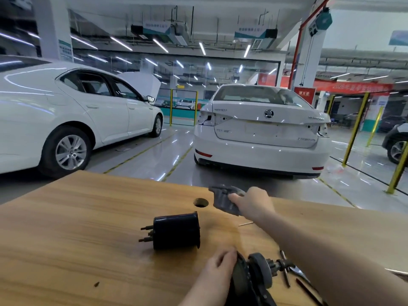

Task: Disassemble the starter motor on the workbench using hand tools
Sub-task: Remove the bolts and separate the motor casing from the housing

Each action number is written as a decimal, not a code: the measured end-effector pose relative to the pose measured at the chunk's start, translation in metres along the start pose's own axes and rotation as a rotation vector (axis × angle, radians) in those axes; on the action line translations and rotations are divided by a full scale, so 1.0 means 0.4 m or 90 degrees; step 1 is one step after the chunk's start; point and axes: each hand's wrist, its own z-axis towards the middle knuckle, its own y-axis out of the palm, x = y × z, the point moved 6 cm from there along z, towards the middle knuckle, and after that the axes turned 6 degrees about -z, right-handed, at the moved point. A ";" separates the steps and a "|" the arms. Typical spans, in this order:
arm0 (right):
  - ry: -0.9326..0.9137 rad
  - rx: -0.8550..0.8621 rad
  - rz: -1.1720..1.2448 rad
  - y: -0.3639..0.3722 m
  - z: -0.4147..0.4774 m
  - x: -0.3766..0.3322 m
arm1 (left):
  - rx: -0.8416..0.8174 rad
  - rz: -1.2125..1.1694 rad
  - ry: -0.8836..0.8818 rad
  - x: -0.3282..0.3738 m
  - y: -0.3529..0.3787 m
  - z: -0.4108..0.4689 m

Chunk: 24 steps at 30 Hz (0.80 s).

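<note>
Head view of a wooden workbench point(88, 217) in a vehicle workshop, with the starter motor in separate parts across its near and middle surface. The left hand point(220, 262), at the bottom centre, has its fingers curled over the end of the dark motor body point(241, 281), which lies at the near edge. A grey disc point(261, 270) and a short pinion shaft point(279, 265) project from the body toward the right. The right hand point(254, 204) reaches across the bench to its far edge and grips a grey cast housing point(223, 200); the thumb lies on the upper face and the remaining fingers wrap behind it, hidden. Whether the housing touches the bench cannot be told, as it is blurred. A black cylinder point(176, 231) lies on its side near the middle of the bench, apart from both hands, with its threaded studs pointing left. A round hole point(200, 202) pierces the benchtop just left of the housing. A long bolt point(287, 280) lies beside the pinion shaft, and a thin pin point(245, 223) lies beneath the right forearm. Beyond the bench stand two white cars, one side-on at the left point(66, 120) and one seen from the rear point(262, 129).
</note>
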 end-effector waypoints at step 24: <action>-0.158 -0.082 -0.243 -0.034 -0.024 -0.076 | -0.028 0.013 0.045 -0.011 -0.019 -0.004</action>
